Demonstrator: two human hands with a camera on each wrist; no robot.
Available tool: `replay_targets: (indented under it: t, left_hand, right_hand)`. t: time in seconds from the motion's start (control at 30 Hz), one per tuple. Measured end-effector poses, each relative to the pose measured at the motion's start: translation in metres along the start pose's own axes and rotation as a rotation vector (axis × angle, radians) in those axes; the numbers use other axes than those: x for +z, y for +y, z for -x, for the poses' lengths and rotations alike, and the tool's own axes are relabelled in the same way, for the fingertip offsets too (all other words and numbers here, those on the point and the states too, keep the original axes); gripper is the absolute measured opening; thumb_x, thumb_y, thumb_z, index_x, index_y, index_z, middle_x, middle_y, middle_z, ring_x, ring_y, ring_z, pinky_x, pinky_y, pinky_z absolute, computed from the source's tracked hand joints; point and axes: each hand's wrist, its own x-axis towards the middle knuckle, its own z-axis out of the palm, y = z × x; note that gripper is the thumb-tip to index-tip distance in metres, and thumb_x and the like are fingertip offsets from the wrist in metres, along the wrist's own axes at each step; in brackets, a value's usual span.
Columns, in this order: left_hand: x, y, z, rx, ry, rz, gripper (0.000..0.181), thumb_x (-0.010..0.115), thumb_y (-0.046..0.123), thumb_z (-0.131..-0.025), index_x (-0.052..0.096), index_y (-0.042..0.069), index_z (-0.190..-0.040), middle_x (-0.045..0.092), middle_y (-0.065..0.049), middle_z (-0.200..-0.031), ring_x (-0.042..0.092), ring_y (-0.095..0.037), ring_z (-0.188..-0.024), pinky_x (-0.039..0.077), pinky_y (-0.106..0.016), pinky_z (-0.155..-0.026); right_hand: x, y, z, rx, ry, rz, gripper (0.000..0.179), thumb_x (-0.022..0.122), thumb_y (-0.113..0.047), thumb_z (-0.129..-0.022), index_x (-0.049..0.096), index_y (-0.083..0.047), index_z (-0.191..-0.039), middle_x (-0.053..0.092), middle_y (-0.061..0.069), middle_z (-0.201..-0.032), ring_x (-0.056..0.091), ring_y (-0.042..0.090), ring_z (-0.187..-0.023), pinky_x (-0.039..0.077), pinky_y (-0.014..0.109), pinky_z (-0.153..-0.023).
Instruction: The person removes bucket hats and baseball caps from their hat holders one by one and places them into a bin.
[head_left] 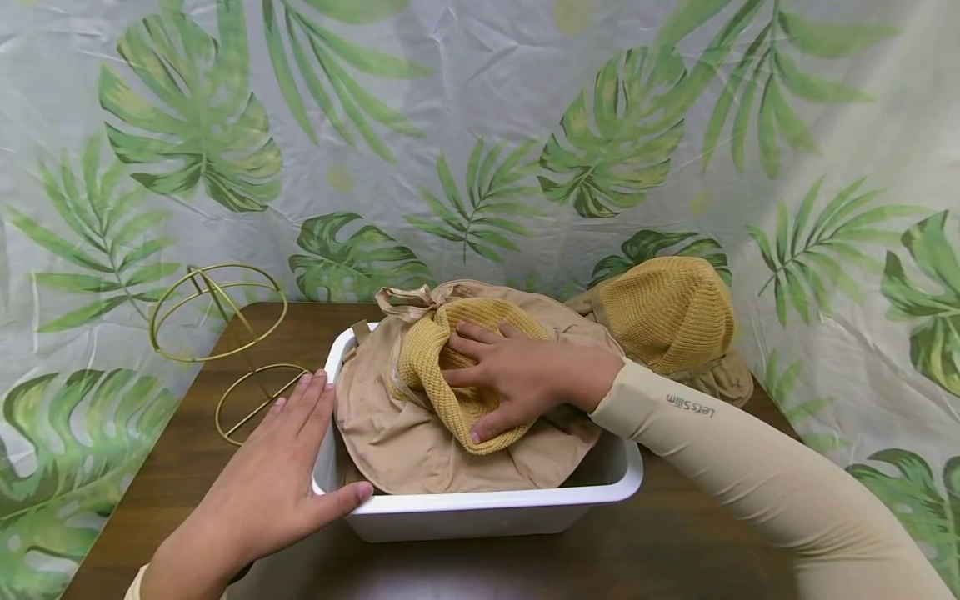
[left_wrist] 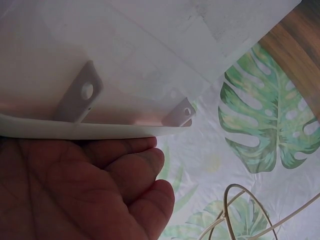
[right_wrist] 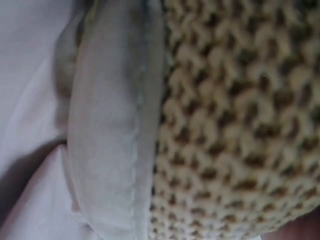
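A white plastic basin (head_left: 510,500) stands on the table, with a tan-brimmed hat (head_left: 442,471) lying across its top. The hat's mustard knit crown (head_left: 442,400) is pushed inward into a hollow, and a tan bow sits at its back. My right hand (head_left: 517,371) presses into that hollow with spread fingers. Knit (right_wrist: 240,100) and a pale fabric band (right_wrist: 105,140) fill the right wrist view at close range. On the basin's left rim rests my left hand (head_left: 281,471), its fingers straight along the edge. Holed tabs (left_wrist: 82,95) show under the rim in the left wrist view.
A second mustard knit hat (head_left: 667,312) with a tan brim lies right of the basin. At the left a gold wire stand (head_left: 258,333) with rings leans on the dark wood table (head_left: 697,525). Leaf-print cloth (head_left: 480,125) hangs behind.
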Motion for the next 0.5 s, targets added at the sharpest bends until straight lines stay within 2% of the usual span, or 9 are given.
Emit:
replay_targets:
  t: [0.27,0.5]
  left_hand:
    - [0.0007,0.0006,0.0002,0.002,-0.003,0.001,0.105,0.063,0.066,-0.084,0.035,-0.012,-0.147,0.029,-0.026,-0.156,0.024,-0.038,-0.146,0.022,-0.051,-0.117]
    - [-0.0003,0.0013,0.0003,-0.007,-0.016,0.004,0.105,0.063,0.066,-0.084,0.033,-0.012,-0.148,0.028,-0.026,-0.157,0.024,-0.038,-0.146,0.024,-0.053,-0.116]
  right_hand:
    - [0.0033,-0.0053,-0.0049,0.015,-0.027,0.051,0.081,0.052,-0.073,-0.088,0.036,-0.032,-0.155,0.009,0.013,-0.165,-0.005,0.033,-0.151,0.014,0.069,-0.112]
    - [0.0051,-0.009,-0.0069,0.029,-0.047,0.058,0.08,0.052,-0.072,-0.088,0.035,-0.033,-0.155,0.01,0.011,-0.165,-0.007,0.033,-0.15,0.014,0.071,-0.111]
